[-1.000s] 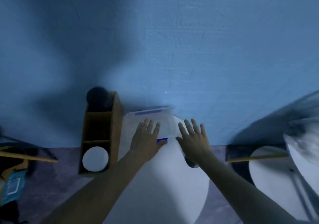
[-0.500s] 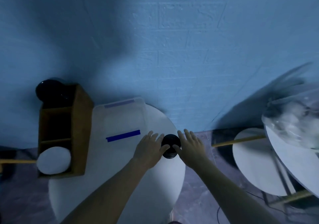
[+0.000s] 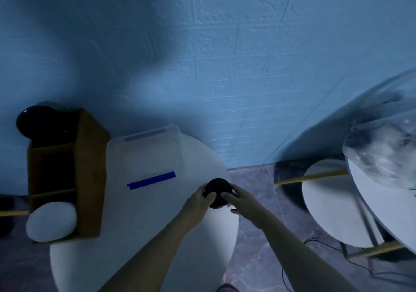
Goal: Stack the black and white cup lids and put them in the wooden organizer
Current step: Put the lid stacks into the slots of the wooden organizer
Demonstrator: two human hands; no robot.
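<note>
Now, lower centre, left hand (image 3: 197, 202) and right hand (image 3: 242, 201) clasp a stack of round black plastic cup lids (image 3: 219, 185) between curled fingers, the brown wooden organizer (image 3: 92, 156) well apart at frame left, the left hand's side.

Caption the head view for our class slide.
Left hand and right hand grip black lids at the white table's edge; wooden organizer at left.

The left hand (image 3: 198, 201) and the right hand (image 3: 242, 201) grip the black lids (image 3: 219, 189) from either side at the right edge of the round white table (image 3: 157, 235); in this dim light they look like a short stack. Beyond them lies a clear container (image 3: 153, 154) with a strip of blue tape (image 3: 150, 180). The wooden organizer (image 3: 92, 179) stands at the left, with white lids (image 3: 51, 222) in its near compartment.
</note>
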